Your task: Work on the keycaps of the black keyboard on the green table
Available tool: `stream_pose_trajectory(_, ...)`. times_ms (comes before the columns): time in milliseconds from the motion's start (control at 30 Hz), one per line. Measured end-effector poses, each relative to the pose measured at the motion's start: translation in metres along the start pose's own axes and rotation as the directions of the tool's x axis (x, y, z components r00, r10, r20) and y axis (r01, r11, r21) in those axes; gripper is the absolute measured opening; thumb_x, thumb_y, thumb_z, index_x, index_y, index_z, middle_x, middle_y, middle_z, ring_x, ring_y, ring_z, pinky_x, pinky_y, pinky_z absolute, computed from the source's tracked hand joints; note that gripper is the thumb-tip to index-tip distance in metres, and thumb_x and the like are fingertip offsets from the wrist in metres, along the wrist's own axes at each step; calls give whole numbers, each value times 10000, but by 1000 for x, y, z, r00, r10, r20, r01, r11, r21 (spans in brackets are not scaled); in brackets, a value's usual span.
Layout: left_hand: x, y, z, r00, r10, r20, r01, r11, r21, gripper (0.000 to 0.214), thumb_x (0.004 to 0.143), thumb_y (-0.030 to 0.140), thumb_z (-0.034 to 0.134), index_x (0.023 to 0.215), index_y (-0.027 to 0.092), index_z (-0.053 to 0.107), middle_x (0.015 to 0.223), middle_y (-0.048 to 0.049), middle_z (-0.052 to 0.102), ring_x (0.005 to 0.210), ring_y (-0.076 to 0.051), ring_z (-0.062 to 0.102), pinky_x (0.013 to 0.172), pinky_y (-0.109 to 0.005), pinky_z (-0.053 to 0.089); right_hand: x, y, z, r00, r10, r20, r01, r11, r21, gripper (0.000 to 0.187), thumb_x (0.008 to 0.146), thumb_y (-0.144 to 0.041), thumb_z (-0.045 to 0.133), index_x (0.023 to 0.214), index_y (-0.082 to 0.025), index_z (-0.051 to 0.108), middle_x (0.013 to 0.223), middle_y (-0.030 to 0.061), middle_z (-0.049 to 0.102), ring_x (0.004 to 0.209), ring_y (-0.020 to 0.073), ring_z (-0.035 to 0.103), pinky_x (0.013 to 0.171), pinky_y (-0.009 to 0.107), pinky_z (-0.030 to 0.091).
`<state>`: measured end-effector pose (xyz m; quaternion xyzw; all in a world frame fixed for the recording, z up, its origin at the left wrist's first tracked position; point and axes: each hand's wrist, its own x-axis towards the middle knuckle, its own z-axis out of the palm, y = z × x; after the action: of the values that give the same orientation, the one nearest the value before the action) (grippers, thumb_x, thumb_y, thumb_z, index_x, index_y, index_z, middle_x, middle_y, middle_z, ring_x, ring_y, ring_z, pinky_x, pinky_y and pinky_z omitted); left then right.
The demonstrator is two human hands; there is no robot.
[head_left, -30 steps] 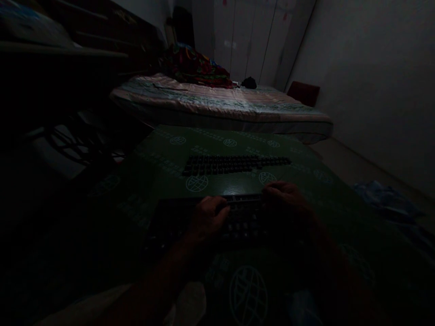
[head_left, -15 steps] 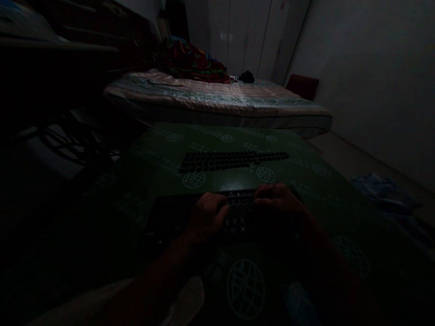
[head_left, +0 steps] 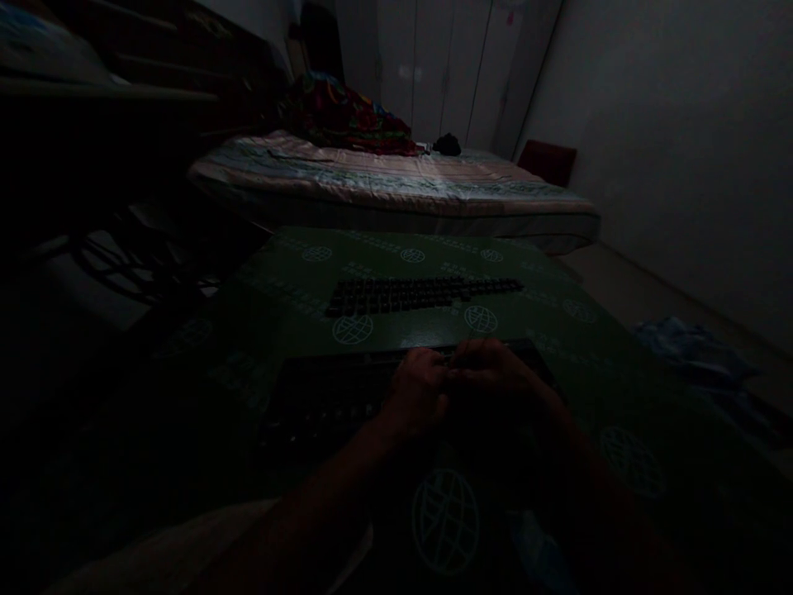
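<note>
L hand, R hand at kbd far edge; open mat beyond

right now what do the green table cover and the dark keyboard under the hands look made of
Green globe-printed table cover: likely glossy vinyl or coated sheet; a pale sheen reflects off it near the middle. Dark rectangular keyboard under the left hand and right hand: probably matte hard plastic, with faint raised keys; too dim to be sure.
</note>
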<state>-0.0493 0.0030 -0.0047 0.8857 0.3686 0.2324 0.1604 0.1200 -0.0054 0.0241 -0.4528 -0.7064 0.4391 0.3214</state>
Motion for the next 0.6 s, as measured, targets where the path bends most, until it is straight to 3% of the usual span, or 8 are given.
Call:
stream_pose_trajectory(133, 5, -1, 2, 999, -39, 21, 39, 999, -15, 295, 620, 131, 522, 883, 172, 651, 1017, -83, 600, 993, -239, 495, 874, -397, 398, 0, 3, 3, 999, 34, -16, -33, 999, 40, 250, 713, -383, 624, 709, -133, 610, 639, -2, 577, 590, 119, 529, 524, 205, 408)
stream_pose_trajectory(300, 10, -1, 5, 991, -126, 44, 126, 992, 1, 276, 630, 138, 531, 880, 178, 642, 979, -75, 624, 948, -236, 524, 850, -392, 409, 0, 1, 0, 1000, -21, -15, 20, 997, -71, 262, 738, -387, 593, 751, -128, 633, 676, 10, 600, 615, 126, 540, 534, 201, 409)
stream_pose_trajectory(433, 9, -4, 6, 992, -129, 12, 129, 991, -19, 325, 629, 121, 519, 932, 177, 622, 1015, -77, 618, 988, -235, 519, 863, -387, 404, 3, 4, 3, 999, -47, -22, 43, 984, -170, 245, 767, -358, 551, 774, -127, 634, 671, 5, 597, 592, 110, 515, 513, 189, 379)
stream_pose_trajectory(600, 7, -7, 5, 996, -87, 31, 88, 996, -29, 252, 637, 134, 520, 851, 183, 645, 1030, -69, 617, 1002, -236, 510, 876, -394, 388, 8, 13, 10, 999, -31, -33, 29, 998, -54, 244, 746, -355, 558, 755, -118, 615, 661, -8, 566, 580, 99, 487, 522, 193, 381)
